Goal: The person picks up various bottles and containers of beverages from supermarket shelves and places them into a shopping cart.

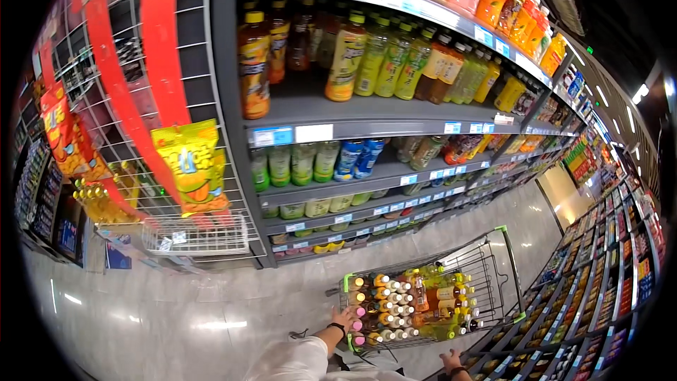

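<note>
A wire shopping cart point(497, 275) with green corner pieces stands before me, loaded with drink bottles. White-capped bottles point(394, 309) stand in rows at its left end, beside pink-capped ones point(358, 324). Amber and yellow-green bottles point(441, 296) lie on their sides farther right. My left hand point(345, 318) is at the cart's left end, by the rim and the pink caps; whether its fingers close on anything is unclear. Below the cart's near side, my right hand point(451, 361) has its fingers apart and holds nothing. Each wrist has a dark band.
A shelf rack point(317, 111) of bottled drinks runs along the far side, with price tags on its edges. At the left, a wire display grid point(211, 74) carries yellow snack bags point(193, 166) above a wire basket point(195, 235). Another stocked shelf point(587, 275) lines the right.
</note>
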`<control>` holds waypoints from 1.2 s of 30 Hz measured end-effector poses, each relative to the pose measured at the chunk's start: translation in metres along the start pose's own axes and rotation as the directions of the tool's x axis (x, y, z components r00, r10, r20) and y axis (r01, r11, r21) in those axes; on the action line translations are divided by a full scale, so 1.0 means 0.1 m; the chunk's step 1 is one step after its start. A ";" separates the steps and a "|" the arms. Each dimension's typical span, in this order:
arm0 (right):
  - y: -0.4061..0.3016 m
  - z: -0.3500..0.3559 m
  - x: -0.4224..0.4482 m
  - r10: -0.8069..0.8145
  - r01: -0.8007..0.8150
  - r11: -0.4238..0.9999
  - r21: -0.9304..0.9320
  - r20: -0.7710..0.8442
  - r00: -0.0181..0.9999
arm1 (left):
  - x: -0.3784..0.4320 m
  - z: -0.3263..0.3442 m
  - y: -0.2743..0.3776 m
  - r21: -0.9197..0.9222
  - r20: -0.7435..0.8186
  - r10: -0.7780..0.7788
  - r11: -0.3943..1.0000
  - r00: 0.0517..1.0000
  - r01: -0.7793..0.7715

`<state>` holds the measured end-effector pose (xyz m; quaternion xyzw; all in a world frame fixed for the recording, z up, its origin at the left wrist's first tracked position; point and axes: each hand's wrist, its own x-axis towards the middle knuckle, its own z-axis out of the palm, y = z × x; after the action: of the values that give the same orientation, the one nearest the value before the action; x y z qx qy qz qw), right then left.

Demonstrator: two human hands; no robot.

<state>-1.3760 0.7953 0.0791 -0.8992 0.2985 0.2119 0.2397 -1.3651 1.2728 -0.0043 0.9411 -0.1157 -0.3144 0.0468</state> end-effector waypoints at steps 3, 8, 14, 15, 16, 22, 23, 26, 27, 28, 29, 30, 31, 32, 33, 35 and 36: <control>-0.11 0.09 -0.26 0.204 -0.233 0.965 0.118 0.220 0.954 | -0.09 0.12 -0.08 -0.036 0.042 0.002 0.999 0.999 -0.001; -0.47 0.07 -0.31 0.143 -0.143 0.989 -0.022 0.325 0.935 | -0.21 0.21 -0.28 -0.064 0.054 -0.013 0.998 0.998 0.016; -0.51 0.10 -0.28 -0.081 0.137 0.980 -0.142 0.343 0.936 | -0.92 0.33 -0.25 -0.426 0.045 -0.189 0.884 0.981 0.190; -0.47 0.13 -0.31 -0.142 0.186 0.976 -0.115 0.318 0.938 | -1.01 0.37 -0.26 -0.457 0.002 -0.206 0.870 0.979 0.184; -0.43 0.11 -0.32 -0.154 0.193 0.978 -0.083 0.343 0.927 | -1.07 0.44 -0.22 -0.402 0.080 -0.226 0.884 0.971 0.239; -0.29 0.09 -0.57 -0.178 0.136 0.982 0.135 0.380 0.908 | -1.49 1.10 -0.12 -0.258 0.299 -0.287 0.894 0.910 0.367; -0.38 0.09 -0.63 -0.213 0.212 0.976 0.041 0.342 0.915 | -1.56 1.15 -0.13 -0.364 0.322 -0.335 0.820 0.886 0.442; -0.80 -0.01 -1.02 -0.589 0.546 0.801 0.246 0.162 0.792 | -1.79 1.04 -0.42 -0.357 0.211 -0.307 0.860 0.928 0.365; -1.07 -0.05 -1.18 -0.668 0.629 0.735 0.254 0.106 0.737 | -1.85 0.96 -0.45 -0.354 0.218 -0.244 0.883 0.945 0.309; -1.34 -0.10 -1.40 -0.746 0.654 0.615 0.440 0.055 0.664 | -1.93 0.83 -0.57 -0.359 0.158 -0.174 0.907 0.972 0.221; -1.65 -0.18 -1.62 -0.827 0.732 0.509 0.452 0.023 0.561 | -1.99 0.68 -0.69 -0.300 0.118 -0.142 0.938 0.983 0.172; -1.97 -0.25 -1.87 -0.805 0.675 0.551 0.491 0.101 0.584 | -2.03 0.50 -0.81 -0.394 0.111 -0.201 0.890 0.973 0.229; -2.26 -0.27 -2.16 -0.859 0.670 0.446 0.594 0.073 0.507 | -2.12 0.34 -0.89 -0.424 0.000 -0.284 0.868 0.959 0.257; -2.56 -0.29 -2.43 -0.891 0.646 0.351 0.677 0.029 0.454 | -2.21 0.16 -0.98 -0.463 -0.145 -0.323 0.858 0.935 0.224; -2.89 -0.29 -2.66 -0.924 0.704 0.311 0.639 0.030 0.382 | -2.28 -0.07 -1.07 -0.464 -0.324 -0.322 0.873 0.890 0.147; -3.40 -0.24 -3.09 -0.946 0.703 0.279 0.654 0.059 0.320 | -2.43 -0.55 -1.25 -0.521 -0.614 -0.334 0.852 0.715 -0.050; -3.66 -0.23 -3.25 -0.979 0.821 0.180 0.542 0.017 0.203 | -2.52 -0.83 -1.35 -0.547 -0.725 -0.355 0.817 0.590 -0.182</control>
<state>-1.3750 1.1828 0.3794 -0.7599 -0.3192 0.1158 0.5543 -1.4855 1.4670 0.1870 0.9241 0.0659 0.1223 0.3560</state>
